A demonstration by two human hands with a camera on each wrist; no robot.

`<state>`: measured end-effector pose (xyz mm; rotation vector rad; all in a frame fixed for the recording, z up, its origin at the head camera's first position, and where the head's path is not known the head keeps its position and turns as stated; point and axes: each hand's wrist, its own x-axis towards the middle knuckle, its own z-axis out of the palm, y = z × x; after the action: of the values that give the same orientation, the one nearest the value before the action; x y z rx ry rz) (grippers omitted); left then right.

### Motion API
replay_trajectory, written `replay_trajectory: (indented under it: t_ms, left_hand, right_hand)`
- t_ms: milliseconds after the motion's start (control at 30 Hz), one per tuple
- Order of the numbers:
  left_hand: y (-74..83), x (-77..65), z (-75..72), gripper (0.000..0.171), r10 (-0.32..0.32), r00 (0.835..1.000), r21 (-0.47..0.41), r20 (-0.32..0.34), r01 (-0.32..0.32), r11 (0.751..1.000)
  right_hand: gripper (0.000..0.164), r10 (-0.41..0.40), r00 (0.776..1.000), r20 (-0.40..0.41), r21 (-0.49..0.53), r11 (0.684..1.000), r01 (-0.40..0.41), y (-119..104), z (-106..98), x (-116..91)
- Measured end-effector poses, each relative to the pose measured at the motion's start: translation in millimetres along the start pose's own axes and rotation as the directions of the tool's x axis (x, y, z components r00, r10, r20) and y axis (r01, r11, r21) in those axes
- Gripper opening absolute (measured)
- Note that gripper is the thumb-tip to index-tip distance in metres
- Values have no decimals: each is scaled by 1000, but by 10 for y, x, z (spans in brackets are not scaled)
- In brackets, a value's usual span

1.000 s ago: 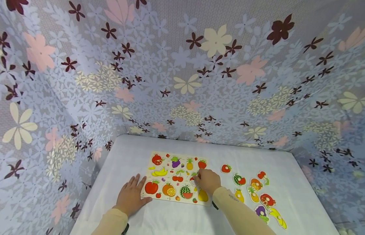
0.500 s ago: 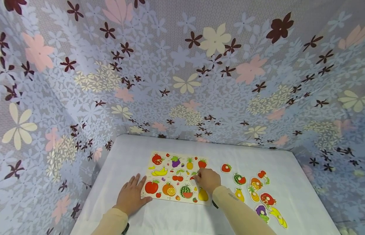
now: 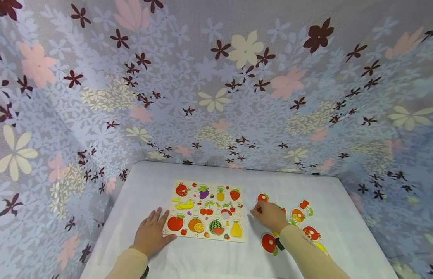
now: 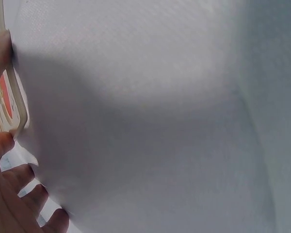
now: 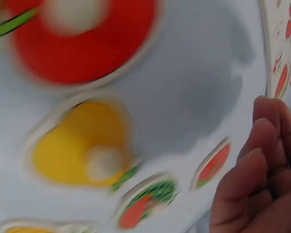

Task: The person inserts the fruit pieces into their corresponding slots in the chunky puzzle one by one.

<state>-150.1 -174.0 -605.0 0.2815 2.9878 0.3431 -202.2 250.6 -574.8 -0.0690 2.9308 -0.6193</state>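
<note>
A fruit puzzle board (image 3: pixel 204 233) lies on the white table, with pictures of bananas, grapes, an orange and other fruit. My left hand (image 3: pixel 151 232) rests spread at its left edge, fingertips and thumb right at the rim. In the left wrist view the fingers (image 4: pixel 20 175) lie along the board's corner. My right hand (image 3: pixel 270 216) is to the right of the board, fingers loosely bent. Nothing shows between its fingers (image 5: pixel 262 141) in the right wrist view. Beneath the hand and forearm are knobbed puzzle pieces, among them a red apple piece (image 3: pixel 268 243) and a yellow pear piece (image 5: pixel 77 145).
More loose pieces lie at the right: a strawberry piece (image 3: pixel 263 197), a cherry piece (image 3: pixel 306 206), an orange piece (image 3: pixel 297 216) and a pomegranate piece (image 3: pixel 311 233). The right forearm covers some. A flowered cloth (image 3: pixel 216 85) hangs around the table.
My right hand has left the board's right side and moved right, over the loose pieces. The board's cherry and pear pictures and the apple piece now show. The left hand stays at the board's edge.
</note>
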Motion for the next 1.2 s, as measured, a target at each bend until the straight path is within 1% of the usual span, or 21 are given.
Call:
replay_trajectory:
  t_ms: [133, 267, 400, 500, 633, 733, 900, 1033, 1200]
  left_hand:
    - [-16, -2, 16, 96, -1, 1000, 6, 6, 1, 1000]
    - [-28, -3, 27, 97, -2, 1000, 6, 11, 2, 1000]
    - [-22, -8, 10, 96, 1, 1000, 4, 14, -1, 1000]
    - [-9, -15, -10, 96, 7, 1000, -1, 8, -7, 1000]
    - [7, -20, -14, 96, 10, 1000, 11, 7, -10, 1000]
    - [-12, -18, 8, 96, 9, 1000, 21, 9, -9, 1000]
    - [-27, -10, 26, 95, 22, 1000, 20, -7, -22, 1000]
    - [-23, -8, 30, 95, 29, 999, 25, -16, -29, 999]
    - [-9, -16, 19, 94, 33, 999, 22, -25, -32, 999]
  right_hand:
    - [15, 18, 1000, 13, 37, 999, -19, 193, -87, -170]
    - [15, 33, 999, 23, 102, 994, -35, 325, -173, -357]
    - [13, 44, 998, 41, 131, 990, -49, 455, -178, -526]
    - [11, 37, 999, 37, 110, 993, -41, 511, -149, -660]
    - [14, 29, 999, 24, 44, 999, -30, 557, -62, -819]
    - [17, 38, 999, 21, 0, 999, -38, 556, 29, -880]
    - [22, 105, 994, 5, -20, 994, -105, 510, 143, -922]
    - [26, 126, 992, -5, -57, 990, -126, 445, 171, -934]
    - [28, 159, 987, 10, -91, 983, -157, 398, 187, -931]
